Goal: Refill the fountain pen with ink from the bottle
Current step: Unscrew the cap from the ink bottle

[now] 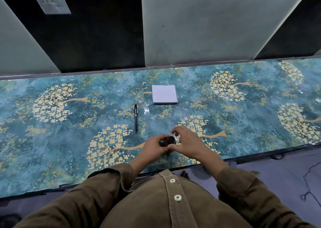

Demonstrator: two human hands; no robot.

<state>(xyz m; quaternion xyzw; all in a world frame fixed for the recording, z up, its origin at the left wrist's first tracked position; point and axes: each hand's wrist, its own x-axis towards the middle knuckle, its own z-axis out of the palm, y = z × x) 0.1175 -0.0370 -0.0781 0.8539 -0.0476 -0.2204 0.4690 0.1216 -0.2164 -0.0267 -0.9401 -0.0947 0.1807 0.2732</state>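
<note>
L hand point(152, 145) grips ink bottle point(169, 141) | R hand point(186, 143) fingers curled at cap

The fountain pen point(136, 118) was slim and black with a silver clip near its far end. It lay flat on the desk, capped, its length running from 12 to 6 o'clock. The ink bottle point(169, 141) was small and dark, topped by a round black cap. It stood near the front edge of the desk, at about 4 o'clock from the pen and well apart from it. Most of its body was hidden, so its label and ink level could not be told.
</note>
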